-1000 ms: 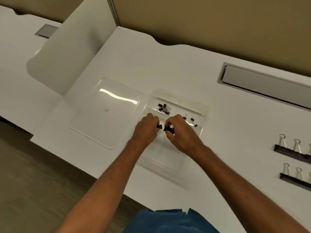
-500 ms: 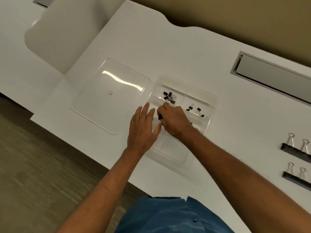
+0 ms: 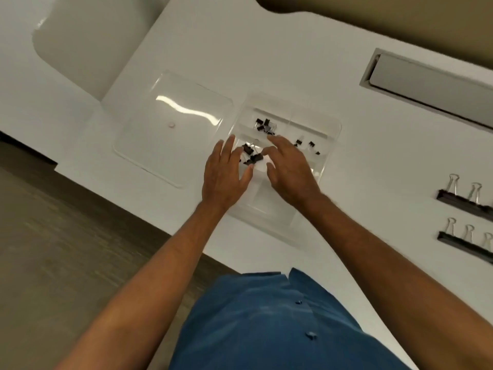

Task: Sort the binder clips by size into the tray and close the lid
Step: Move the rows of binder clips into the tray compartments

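Clear divided tray (image 3: 332, 134) sits on the white table (image 3: 293, 62), lid off. The clear lid (image 3: 170, 124) lies flat just left of the tray, edges near or touching — cannot tell which.

Both hands are over the tray's middle. Left hand (image 3: 224, 174) is palm down, fingers spread and straight, gripping nothing. Right hand (image 3: 290, 169) is also palm down, fingers loosely apart and slightly curled, nothing pinched that I can see. Between the two hands, in a middle-left compartment, lies a small heap of medium clips (image 3: 252, 153) — black bodies, wire handles, loose in the tray, right beside both hands' fingertips; whether a finger touches them cannot be told.

Far-left compartment holds a cluster of small clips (image 3: 264, 125), black, piled together. In a right compartment, just past the right hand's knuckles, a few tiny clips (image 3: 306, 145) lie scattered apart. Near compartments of the tray look bare where visible, partly hidden by the wrists.

Well to the right on the table, two rows of large clips (image 3: 461, 194), handles up, one row nearer than the other, cut off by the frame edge. A grey recessed slot (image 3: 426, 84) sits at far right of the table. Blue shirt (image 3: 266, 324) at the near edge.
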`<act>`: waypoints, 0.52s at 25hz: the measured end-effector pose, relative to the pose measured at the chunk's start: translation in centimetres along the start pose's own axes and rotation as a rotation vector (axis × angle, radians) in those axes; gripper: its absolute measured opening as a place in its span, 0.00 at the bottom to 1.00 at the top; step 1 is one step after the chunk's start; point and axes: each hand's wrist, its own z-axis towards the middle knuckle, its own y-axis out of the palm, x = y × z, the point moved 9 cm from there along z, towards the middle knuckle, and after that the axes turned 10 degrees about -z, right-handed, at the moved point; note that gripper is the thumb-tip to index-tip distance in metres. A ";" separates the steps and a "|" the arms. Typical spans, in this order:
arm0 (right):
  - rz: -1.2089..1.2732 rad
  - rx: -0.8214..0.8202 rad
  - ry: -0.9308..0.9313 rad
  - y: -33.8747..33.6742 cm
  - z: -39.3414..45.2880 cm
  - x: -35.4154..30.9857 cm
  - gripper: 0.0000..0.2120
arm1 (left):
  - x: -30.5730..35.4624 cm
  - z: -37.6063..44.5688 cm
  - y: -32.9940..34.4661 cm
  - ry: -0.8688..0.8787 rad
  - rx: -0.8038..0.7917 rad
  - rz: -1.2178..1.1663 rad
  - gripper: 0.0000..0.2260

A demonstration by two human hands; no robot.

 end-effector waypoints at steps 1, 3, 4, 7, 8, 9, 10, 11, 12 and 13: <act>0.017 0.022 0.049 -0.9 -1.2 0.8 0.13 | 0.0 0.3 -0.2 0.004 -0.004 0.007 0.24; 0.026 0.052 0.148 -2.2 -5.1 2.8 0.12 | 0.2 0.1 -0.1 0.021 -0.009 0.034 0.24; 0.025 0.071 0.186 -2.7 -7.1 4.0 0.12 | 0.3 -0.1 -0.1 0.037 -0.005 0.051 0.23; 0.031 0.124 0.324 -4.7 -13.8 7.6 0.12 | 2.1 -0.9 -0.2 0.063 0.025 0.027 0.21; 0.039 0.145 0.389 -5.3 -16.1 8.9 0.12 | 3.2 -1.2 -0.2 0.082 0.030 -0.002 0.21; 0.045 0.162 0.467 -5.9 -18.6 10.3 0.12 | 4.8 -1.6 0.0 0.115 0.024 -0.034 0.20; 0.050 0.175 0.551 -6.5 -21.3 11.6 0.13 | 6.7 -2.2 0.6 0.158 0.013 -0.060 0.20; 0.058 0.185 0.624 -6.7 -23.8 12.9 0.13 | 8.5 -2.7 1.1 0.204 0.008 -0.077 0.20; 0.060 0.190 0.688 -7.1 -26.4 14.1 0.13 | 10.7 -3.4 1.9 0.250 -0.001 -0.095 0.20; 0.062 0.189 0.735 -7.4 -28.7 15.3 0.13 | 12.7 -4.0 2.8 0.288 -0.009 -0.114 0.19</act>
